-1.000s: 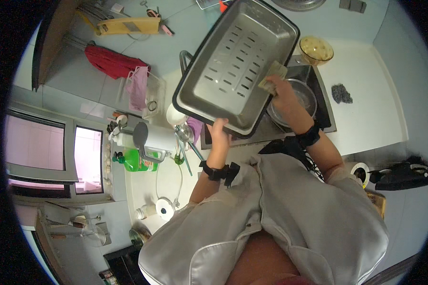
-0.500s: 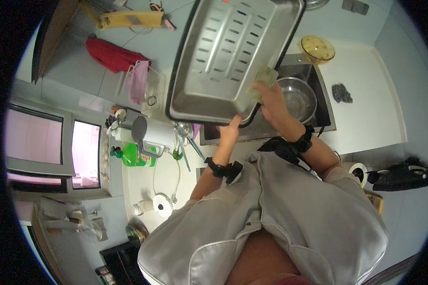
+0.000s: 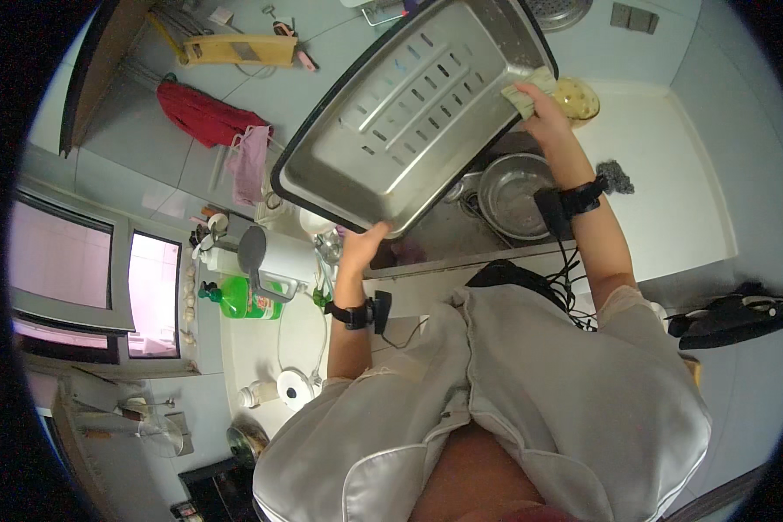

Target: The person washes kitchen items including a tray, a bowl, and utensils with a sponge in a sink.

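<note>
A deep rectangular stainless-steel tray [image 3: 461, 143] with slots in its base and a black rim is held tilted above the sink [image 3: 426, 230]. My left hand [image 3: 365, 246] grips the tray's near left corner, thumb over the rim. At the right-hand end, my right hand [image 3: 544, 117] presses a folded pale yellow-green cloth [image 3: 529, 90] against the rim; its fingertips are partly hidden. Below the tray, a round metal bowl [image 3: 522, 196] sits in the sink. Both wrists wear black straps with small boxes.
An amber glass bowl [image 3: 578, 100] and a steel scrubber [image 3: 616, 177] are on the white counter [image 3: 679, 191] at right. To the left stand a grey-lidded kettle [image 3: 278, 257] and a green detergent bottle [image 3: 244, 298]. Pink [image 3: 250, 165] and red cloths [image 3: 204, 113] hang behind.
The tray has turned clockwise, with its near left corner further left. My right hand has moved the cloth up and right to the tray's other end. My left hand has shifted left, still on the rim.
</note>
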`<act>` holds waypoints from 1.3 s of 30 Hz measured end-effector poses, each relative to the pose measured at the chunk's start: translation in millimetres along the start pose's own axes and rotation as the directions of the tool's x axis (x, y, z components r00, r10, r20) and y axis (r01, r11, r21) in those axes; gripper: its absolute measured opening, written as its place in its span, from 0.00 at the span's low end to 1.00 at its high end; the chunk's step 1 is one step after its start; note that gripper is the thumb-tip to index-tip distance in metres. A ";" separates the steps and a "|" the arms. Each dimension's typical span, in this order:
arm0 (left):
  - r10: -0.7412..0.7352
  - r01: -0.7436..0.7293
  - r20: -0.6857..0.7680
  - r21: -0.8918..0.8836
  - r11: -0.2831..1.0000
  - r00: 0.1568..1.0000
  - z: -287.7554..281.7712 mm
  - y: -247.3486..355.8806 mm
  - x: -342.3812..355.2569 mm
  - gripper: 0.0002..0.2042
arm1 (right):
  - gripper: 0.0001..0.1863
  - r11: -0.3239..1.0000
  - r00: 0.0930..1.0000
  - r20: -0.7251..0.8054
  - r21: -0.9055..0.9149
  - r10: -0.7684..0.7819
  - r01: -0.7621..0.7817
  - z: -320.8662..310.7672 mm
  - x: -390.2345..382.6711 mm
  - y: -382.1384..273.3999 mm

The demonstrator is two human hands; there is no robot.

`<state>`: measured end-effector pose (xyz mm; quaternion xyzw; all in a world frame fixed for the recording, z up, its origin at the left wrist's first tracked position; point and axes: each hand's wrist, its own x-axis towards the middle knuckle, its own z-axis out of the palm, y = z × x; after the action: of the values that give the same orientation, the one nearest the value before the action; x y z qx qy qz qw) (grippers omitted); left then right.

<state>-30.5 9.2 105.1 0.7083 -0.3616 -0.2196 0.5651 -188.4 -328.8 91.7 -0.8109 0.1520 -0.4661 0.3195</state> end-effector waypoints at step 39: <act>-0.261 0.235 -0.040 -0.322 0.917 0.964 1.4 78.2 26.3 0.08 | 0.14 0.255 0.834 0.258 0.872 0.487 -0.418 22.7 -13.9 -62.3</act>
<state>-35.2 -19.5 182.3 0.6578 -0.2059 -0.3152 0.6523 -179.4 -266.1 115.4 -0.4111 0.1111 -0.3855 0.8186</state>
